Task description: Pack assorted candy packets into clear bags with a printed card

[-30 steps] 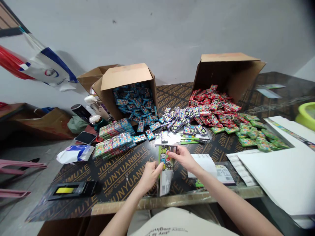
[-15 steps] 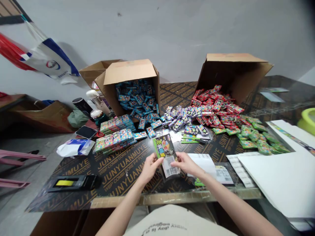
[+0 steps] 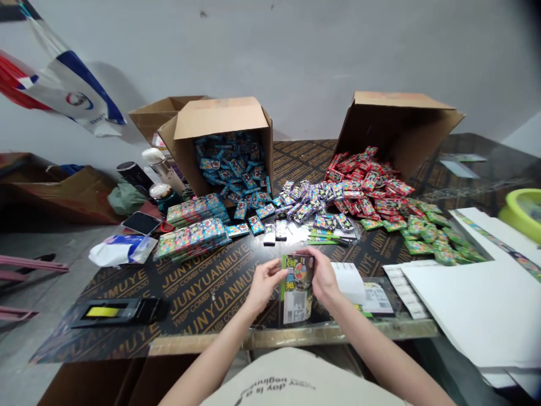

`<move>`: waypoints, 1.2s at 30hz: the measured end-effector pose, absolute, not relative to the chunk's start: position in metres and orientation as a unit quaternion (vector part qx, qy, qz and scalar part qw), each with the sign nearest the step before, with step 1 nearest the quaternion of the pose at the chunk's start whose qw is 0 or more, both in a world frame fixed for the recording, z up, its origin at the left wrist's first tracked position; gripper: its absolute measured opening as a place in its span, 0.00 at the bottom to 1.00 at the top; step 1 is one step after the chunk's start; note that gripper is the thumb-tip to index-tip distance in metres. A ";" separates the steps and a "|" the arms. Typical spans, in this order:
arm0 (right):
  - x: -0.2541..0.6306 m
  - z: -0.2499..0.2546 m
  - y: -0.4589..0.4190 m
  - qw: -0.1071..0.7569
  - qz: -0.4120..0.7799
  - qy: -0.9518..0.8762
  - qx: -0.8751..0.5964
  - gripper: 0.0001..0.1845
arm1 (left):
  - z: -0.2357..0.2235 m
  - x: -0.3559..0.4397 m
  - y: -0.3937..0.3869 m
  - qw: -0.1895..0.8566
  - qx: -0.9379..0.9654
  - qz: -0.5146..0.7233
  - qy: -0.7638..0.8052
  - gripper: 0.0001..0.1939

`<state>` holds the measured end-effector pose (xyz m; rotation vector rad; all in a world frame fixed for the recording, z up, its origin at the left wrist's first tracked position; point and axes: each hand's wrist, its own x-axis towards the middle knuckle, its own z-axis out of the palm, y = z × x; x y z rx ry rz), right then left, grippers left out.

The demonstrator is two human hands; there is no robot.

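Note:
A flat printed pouch (image 3: 297,290) with a green edge and a barcode panel stands upright before me, just above the front of the table. My left hand (image 3: 266,285) pinches its left edge between thumb and fingers. Along the upper right edge, my right hand (image 3: 324,279) is closed on the same pouch, its fingers partly behind it. Just beyond the hands lie two small white-faced packets (image 3: 275,232) and a heap of purple packets (image 3: 310,197). Beside my right forearm is a white sheet (image 3: 349,280) with another printed pouch (image 3: 377,299).
Two cardboard boxes on their sides spill blue packets (image 3: 234,163) and red packets (image 3: 367,186). Green packets (image 3: 435,234) lie right, near white boards (image 3: 456,304). Stacked packet bundles (image 3: 192,231), a phone (image 3: 141,223) and a black tape dispenser (image 3: 118,312) are left.
The pouch has turned more upright and come closer to me. My right hand has shifted from its lower right side to its upper right edge. The view has moved slightly.

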<state>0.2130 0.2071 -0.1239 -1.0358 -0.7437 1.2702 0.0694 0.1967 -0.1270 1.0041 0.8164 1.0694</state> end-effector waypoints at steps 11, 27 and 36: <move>0.235 -0.113 0.199 0.552 0.568 -0.416 -0.447 0.07 | -0.097 0.056 0.193 0.521 0.538 0.488 0.448 0.08; 0.241 -0.089 0.191 0.460 0.429 -0.616 -0.474 0.09 | -0.078 0.050 0.209 0.393 0.719 0.391 0.419 0.04; 0.258 -0.101 0.178 0.446 0.288 -0.750 -0.394 0.09 | -0.084 0.049 0.187 0.242 0.813 0.388 0.360 0.06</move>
